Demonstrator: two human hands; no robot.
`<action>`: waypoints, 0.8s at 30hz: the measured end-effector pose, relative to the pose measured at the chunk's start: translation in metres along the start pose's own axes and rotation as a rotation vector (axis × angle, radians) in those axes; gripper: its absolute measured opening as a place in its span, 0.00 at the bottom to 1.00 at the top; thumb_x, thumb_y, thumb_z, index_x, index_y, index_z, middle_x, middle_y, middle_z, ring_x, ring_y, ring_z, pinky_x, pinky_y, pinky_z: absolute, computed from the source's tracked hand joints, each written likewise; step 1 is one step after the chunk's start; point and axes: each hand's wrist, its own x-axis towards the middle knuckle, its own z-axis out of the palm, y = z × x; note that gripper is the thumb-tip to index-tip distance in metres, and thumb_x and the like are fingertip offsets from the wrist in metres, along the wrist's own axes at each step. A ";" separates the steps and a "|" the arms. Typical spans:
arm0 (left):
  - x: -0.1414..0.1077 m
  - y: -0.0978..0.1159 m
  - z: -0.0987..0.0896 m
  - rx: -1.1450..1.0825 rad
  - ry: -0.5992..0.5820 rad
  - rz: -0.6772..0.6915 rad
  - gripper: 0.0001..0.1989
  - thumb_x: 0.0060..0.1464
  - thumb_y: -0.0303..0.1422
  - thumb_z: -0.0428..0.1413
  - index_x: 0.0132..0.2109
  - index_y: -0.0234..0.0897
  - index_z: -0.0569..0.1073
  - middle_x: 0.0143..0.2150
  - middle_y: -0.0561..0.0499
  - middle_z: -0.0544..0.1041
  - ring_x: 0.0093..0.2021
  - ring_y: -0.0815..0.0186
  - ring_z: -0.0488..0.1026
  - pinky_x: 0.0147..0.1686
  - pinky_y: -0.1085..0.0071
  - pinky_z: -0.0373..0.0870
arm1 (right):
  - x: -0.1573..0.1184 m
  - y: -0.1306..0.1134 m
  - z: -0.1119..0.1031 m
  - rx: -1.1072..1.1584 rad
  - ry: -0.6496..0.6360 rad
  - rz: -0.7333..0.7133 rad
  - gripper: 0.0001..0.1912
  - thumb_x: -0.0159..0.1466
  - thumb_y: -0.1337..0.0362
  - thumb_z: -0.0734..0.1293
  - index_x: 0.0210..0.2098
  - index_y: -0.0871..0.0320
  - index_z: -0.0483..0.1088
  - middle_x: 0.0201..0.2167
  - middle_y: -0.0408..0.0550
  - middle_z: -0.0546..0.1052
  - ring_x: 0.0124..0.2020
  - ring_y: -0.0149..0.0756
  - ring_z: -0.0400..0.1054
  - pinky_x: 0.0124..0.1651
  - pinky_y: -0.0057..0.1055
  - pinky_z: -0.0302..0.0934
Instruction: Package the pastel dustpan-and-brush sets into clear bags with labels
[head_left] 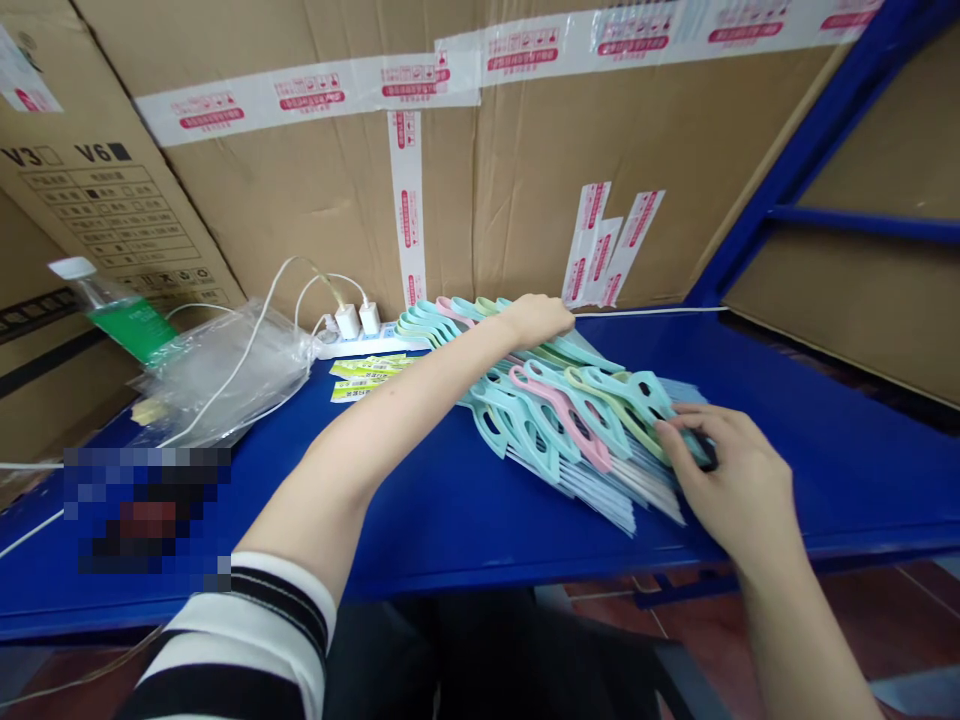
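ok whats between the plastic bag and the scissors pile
In the head view, yellow-green printed packets lie on the blue shelf between the clear plastic bag and the pile of pastel scissors, a white power strip just behind them.

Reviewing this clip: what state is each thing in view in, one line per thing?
Stack of pastel plastic looped handles: fanned, overlapping.
Left bare hand: resting on the stack's far end.
Right bare hand: fingers curled over the stack's teal handles.
Clear plastic bottle with green label: white-capped, leaning.
White power strip: two white chargers plugged in.
Clear plastic bag: crumpled.
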 end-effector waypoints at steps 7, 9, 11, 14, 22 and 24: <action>-0.036 -0.003 -0.019 0.142 -0.026 -0.060 0.12 0.60 0.21 0.47 0.42 0.32 0.75 0.41 0.43 0.76 0.41 0.61 0.75 0.35 0.67 0.63 | -0.005 0.010 0.012 -0.050 -0.018 -0.032 0.16 0.68 0.53 0.55 0.28 0.51 0.62 0.34 0.56 0.73 0.38 0.51 0.69 0.37 0.46 0.64; -0.050 -0.003 -0.024 0.173 -0.021 -0.076 0.12 0.60 0.22 0.46 0.43 0.32 0.75 0.41 0.43 0.75 0.40 0.60 0.75 0.32 0.67 0.61 | -0.004 0.009 0.011 -0.052 -0.033 -0.035 0.15 0.68 0.54 0.56 0.27 0.51 0.61 0.34 0.57 0.73 0.37 0.51 0.69 0.36 0.45 0.63; -0.065 -0.004 -0.029 0.201 -0.015 -0.094 0.13 0.61 0.22 0.45 0.43 0.32 0.74 0.41 0.43 0.75 0.38 0.61 0.74 0.30 0.67 0.60 | -0.004 0.007 0.010 -0.048 -0.042 -0.039 0.15 0.68 0.54 0.56 0.27 0.51 0.61 0.35 0.57 0.73 0.37 0.51 0.68 0.36 0.45 0.63; -0.093 -0.006 -0.035 0.234 -0.006 -0.122 0.13 0.62 0.21 0.44 0.44 0.33 0.73 0.40 0.44 0.74 0.35 0.62 0.74 0.28 0.67 0.59 | -0.002 0.006 0.008 -0.029 -0.057 -0.056 0.18 0.69 0.53 0.55 0.26 0.51 0.63 0.35 0.57 0.74 0.38 0.50 0.69 0.37 0.44 0.64; -0.174 0.001 -0.035 0.398 0.061 -0.103 0.12 0.62 0.22 0.44 0.42 0.36 0.71 0.36 0.49 0.73 0.33 0.66 0.72 0.27 0.72 0.64 | 0.001 -0.001 0.005 -0.002 -0.038 -0.067 0.20 0.67 0.51 0.55 0.23 0.50 0.64 0.33 0.55 0.73 0.37 0.48 0.70 0.37 0.44 0.65; -0.195 0.006 -0.030 0.431 0.085 -0.082 0.12 0.64 0.23 0.43 0.41 0.35 0.71 0.35 0.49 0.73 0.33 0.66 0.72 0.27 0.71 0.66 | 0.003 -0.006 0.002 -0.008 -0.019 -0.059 0.19 0.66 0.51 0.58 0.22 0.50 0.62 0.33 0.55 0.73 0.37 0.48 0.70 0.37 0.44 0.65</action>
